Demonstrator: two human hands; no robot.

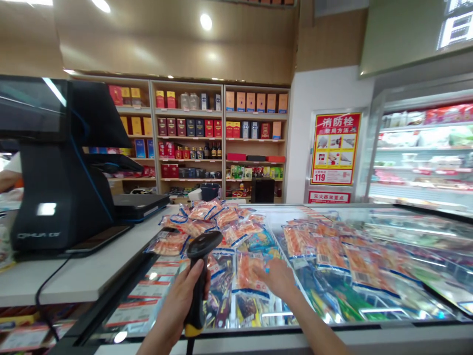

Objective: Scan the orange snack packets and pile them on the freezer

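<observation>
In my left hand I hold a black and yellow handheld barcode scanner, its head tilted up over the glass. My right hand is at the right edge of a clear packet of orange-pink sticks with a blue border. Its fingers lie over the packet's face; the thumb is hidden. Beyond the scanner, similar packets lie in a loose heap. More such packets are spread on the glass to the right of my right hand.
Under the packets is a glass-topped freezer with colourful packages inside. A black checkout terminal stands on a white counter at left, its cable hanging over the edge. Behind are shelves of boxes and a lit display fridge.
</observation>
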